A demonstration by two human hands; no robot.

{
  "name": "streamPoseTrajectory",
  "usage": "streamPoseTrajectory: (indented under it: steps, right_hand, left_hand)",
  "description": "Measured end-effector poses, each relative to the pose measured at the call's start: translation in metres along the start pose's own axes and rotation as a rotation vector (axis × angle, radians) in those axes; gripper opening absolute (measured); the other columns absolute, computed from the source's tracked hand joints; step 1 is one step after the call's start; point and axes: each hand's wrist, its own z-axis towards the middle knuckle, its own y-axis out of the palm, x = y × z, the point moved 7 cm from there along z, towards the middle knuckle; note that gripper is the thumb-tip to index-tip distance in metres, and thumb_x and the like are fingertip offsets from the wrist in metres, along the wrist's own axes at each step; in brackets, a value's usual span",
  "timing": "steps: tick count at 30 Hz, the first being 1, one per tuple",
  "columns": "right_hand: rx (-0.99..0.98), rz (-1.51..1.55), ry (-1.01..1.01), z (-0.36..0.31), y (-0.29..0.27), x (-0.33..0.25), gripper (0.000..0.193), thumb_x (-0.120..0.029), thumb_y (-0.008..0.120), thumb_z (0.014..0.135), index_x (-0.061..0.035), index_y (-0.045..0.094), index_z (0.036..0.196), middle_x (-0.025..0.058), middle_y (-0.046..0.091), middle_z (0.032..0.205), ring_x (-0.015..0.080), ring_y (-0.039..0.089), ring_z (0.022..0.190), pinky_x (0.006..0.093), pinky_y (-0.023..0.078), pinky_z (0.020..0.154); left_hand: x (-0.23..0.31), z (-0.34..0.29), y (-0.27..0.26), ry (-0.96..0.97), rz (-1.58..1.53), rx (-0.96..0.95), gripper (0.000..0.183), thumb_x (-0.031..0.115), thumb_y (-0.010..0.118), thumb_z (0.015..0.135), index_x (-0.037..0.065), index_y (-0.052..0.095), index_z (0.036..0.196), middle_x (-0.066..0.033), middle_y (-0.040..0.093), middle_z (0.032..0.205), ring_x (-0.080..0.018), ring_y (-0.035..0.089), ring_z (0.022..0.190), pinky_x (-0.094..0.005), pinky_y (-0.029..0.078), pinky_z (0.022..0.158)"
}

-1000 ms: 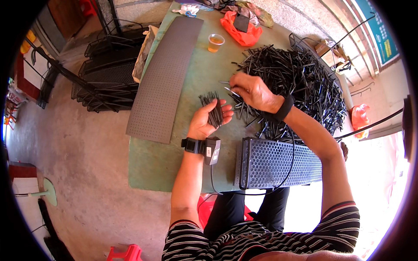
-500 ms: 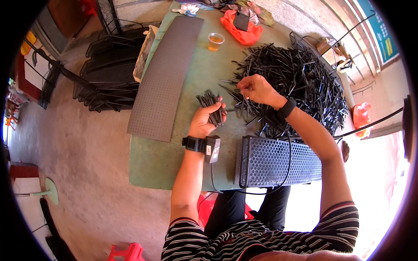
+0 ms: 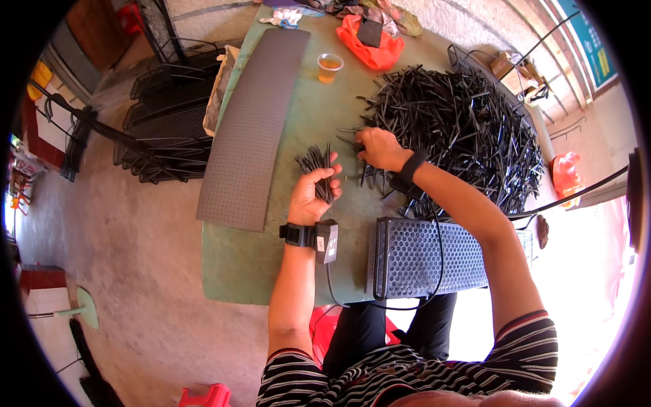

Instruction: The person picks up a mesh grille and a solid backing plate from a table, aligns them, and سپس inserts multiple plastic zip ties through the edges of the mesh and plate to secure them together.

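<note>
My left hand (image 3: 308, 197) is closed around a bundle of thin black strips (image 3: 315, 163), their ends sticking up past the fingers. It is held over the green table, left of a large heap of loose black strips (image 3: 454, 129). At the heap's left edge, my right hand (image 3: 383, 149) has its fingers bent and drawn together. A few loose strips (image 3: 348, 130) poke out beside those fingertips; whether one is pinched is hidden. Each wrist wears a black band, and the left one carries a small dark box (image 3: 326, 241) with a cable.
A long grey perforated sheet (image 3: 254, 129) lies along the left of the green table (image 3: 237, 271). Near me stands a black mesh basket (image 3: 434, 254). Farther off are a cup of amber liquid (image 3: 329, 68) and an orange-red bag (image 3: 369, 51). Black mesh racks (image 3: 166, 122) are stacked left.
My right hand has moved left and slightly nearer to me, down to the loose strips at the heap's edge. My left hand keeps its bundle, and the whole view has shifted slightly.
</note>
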Motion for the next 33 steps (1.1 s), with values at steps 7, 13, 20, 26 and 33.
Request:
streamPoseTrajectory:
  steps: [7,13,20,26,33]
  right_hand:
    - [-0.049,-0.030,0.005,0.006,0.006,0.002,0.018,-0.009,0.065,0.067,-0.0007,0.057,0.080,0.0166,0.059,0.075,0.0356,0.058,0.075,0.0415,0.047,0.065]
    - [0.125,0.444,-0.098,0.004,-0.036,0.009,0.018,-0.011,0.065,0.067,0.0017,0.055,0.076,0.0156,0.058,0.069,0.0274,0.058,0.065,0.0361,0.045,0.058]
    - [0.225,0.703,-0.150,-0.006,-0.077,-0.002,0.015,-0.002,0.062,0.074,0.0018,0.051,0.084,0.0082,0.049,0.066,0.0113,0.047,0.061,0.0274,0.042,0.056]
    - [0.116,0.281,-0.759,-0.059,-0.073,-0.085,0.015,0.003,0.056,0.070,0.0020,0.053,0.085,0.0130,0.053,0.082,0.0334,0.054,0.075,0.0378,0.047,0.068]
    - [0.078,0.279,-0.875,-0.072,-0.054,-0.097,0.027,0.005,0.055,0.067,0.0046,0.055,0.094,0.0155,0.055,0.095,0.0313,0.057,0.079,0.0372,0.049,0.069]
  left_hand:
    - [0.001,0.002,-0.007,0.033,0.012,0.079,0.027,0.007,0.058,0.079,0.008,0.056,0.105,-0.0051,0.060,0.084,-0.0167,0.051,0.064,-0.0300,0.043,0.056]
    - [0.000,0.003,-0.007,0.013,0.029,0.067,0.022,0.009,0.057,0.081,0.007,0.056,0.103,-0.0058,0.062,0.083,-0.0195,0.055,0.069,-0.0325,0.047,0.061]
    - [-0.003,0.001,0.000,-0.026,0.120,0.002,0.030,0.010,0.055,0.082,0.001,0.054,0.111,-0.0074,0.061,0.087,-0.0215,0.059,0.078,-0.0352,0.050,0.070]
    - [-0.008,-0.004,0.022,0.008,0.056,-0.060,0.029,0.018,0.055,0.085,-0.001,0.053,0.107,-0.0113,0.060,0.098,-0.0255,0.059,0.089,-0.0424,0.049,0.080]
    - [-0.010,0.008,0.003,0.015,-0.041,-0.079,0.022,0.016,0.054,0.087,0.003,0.053,0.105,-0.0099,0.059,0.094,-0.0254,0.059,0.088,-0.0430,0.050,0.076]
